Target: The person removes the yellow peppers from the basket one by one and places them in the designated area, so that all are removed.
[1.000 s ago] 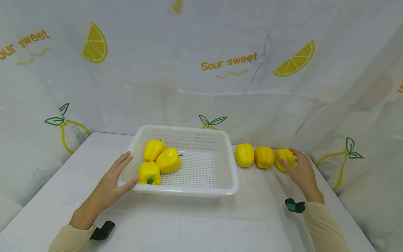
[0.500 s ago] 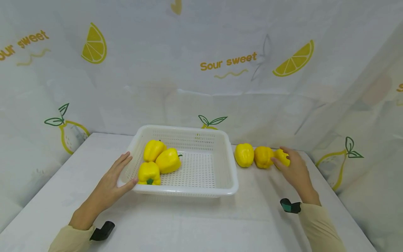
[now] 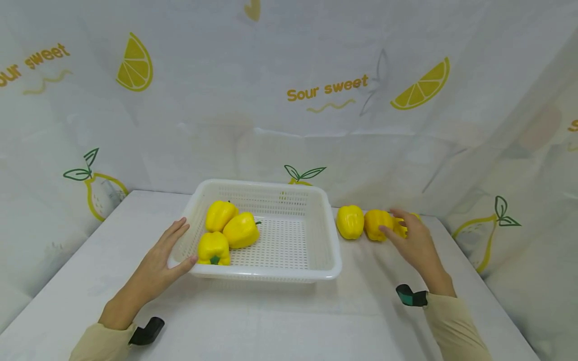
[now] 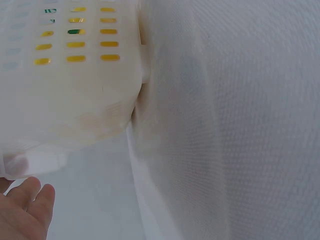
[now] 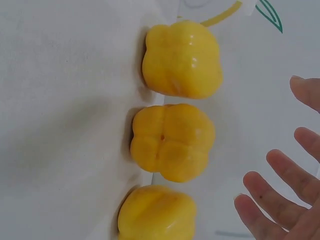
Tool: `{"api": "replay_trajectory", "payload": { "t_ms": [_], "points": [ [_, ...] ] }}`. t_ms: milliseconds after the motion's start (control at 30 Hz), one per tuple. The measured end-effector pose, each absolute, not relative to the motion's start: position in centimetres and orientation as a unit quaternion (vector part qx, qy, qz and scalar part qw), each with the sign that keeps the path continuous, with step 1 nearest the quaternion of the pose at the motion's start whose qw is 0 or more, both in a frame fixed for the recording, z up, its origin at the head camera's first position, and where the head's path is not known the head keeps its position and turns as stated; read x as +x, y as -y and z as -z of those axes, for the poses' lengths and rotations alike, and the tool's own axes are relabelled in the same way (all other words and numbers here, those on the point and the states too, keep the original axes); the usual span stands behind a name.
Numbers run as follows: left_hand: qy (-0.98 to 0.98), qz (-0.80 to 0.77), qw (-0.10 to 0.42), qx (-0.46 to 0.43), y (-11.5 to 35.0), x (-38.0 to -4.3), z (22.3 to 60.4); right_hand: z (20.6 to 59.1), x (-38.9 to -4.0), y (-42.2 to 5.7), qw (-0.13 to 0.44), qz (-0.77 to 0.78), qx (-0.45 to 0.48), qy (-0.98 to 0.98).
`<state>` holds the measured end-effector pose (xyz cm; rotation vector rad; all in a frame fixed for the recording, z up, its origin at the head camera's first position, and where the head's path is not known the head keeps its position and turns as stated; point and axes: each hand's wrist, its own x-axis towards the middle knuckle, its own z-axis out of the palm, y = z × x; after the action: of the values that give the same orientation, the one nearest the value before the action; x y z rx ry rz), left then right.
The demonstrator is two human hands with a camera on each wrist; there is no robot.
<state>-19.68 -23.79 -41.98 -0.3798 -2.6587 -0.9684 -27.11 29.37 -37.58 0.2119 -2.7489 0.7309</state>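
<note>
My left hand (image 3: 155, 268) rests at the front left corner of a white plastic basket (image 3: 266, 272), its fingers fairly straight along the rim. In the left wrist view the fingertips (image 4: 42, 200) lie beside the basket's lip. Inside the basket, at its left, sit three yellow bell peppers (image 3: 241, 230). On the right, my right hand (image 3: 415, 245) hovers with spread fingers, holding nothing. Near it three more stand in a row: a left bell pepper (image 3: 350, 222), a middle bell pepper (image 3: 378, 224) and a right bell pepper (image 3: 400, 228), the last partly hidden behind the hand.
A white cloth covers the table (image 3: 289, 321). Behind the basket and peppers rises a white curtain (image 3: 217, 115) printed with lemons and lettering. The row of peppers stands close to the curtain at the table's back edge.
My right hand has moved left, from around the right bell pepper toward the middle one. The left hand, basket and peppers look unmoved.
</note>
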Motion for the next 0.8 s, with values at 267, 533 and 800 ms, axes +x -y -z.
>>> {"api": "replay_trajectory", "payload": {
  "t_ms": [267,533,800],
  "points": [
    [0.921,0.338,0.143,-0.131,23.8,-19.6,41.9,37.1,-26.7,-28.4,0.145,-0.279,0.106,0.943],
    [0.921,0.341,0.141,-0.128,23.7,-19.6,41.8,36.8,-26.4,-27.2,0.122,-0.295,0.121,0.94],
    [0.92,0.342,0.139,-0.129,23.7,-19.6,41.8,36.8,-26.1,-26.0,0.121,-0.304,0.14,0.934]
  ]
}}
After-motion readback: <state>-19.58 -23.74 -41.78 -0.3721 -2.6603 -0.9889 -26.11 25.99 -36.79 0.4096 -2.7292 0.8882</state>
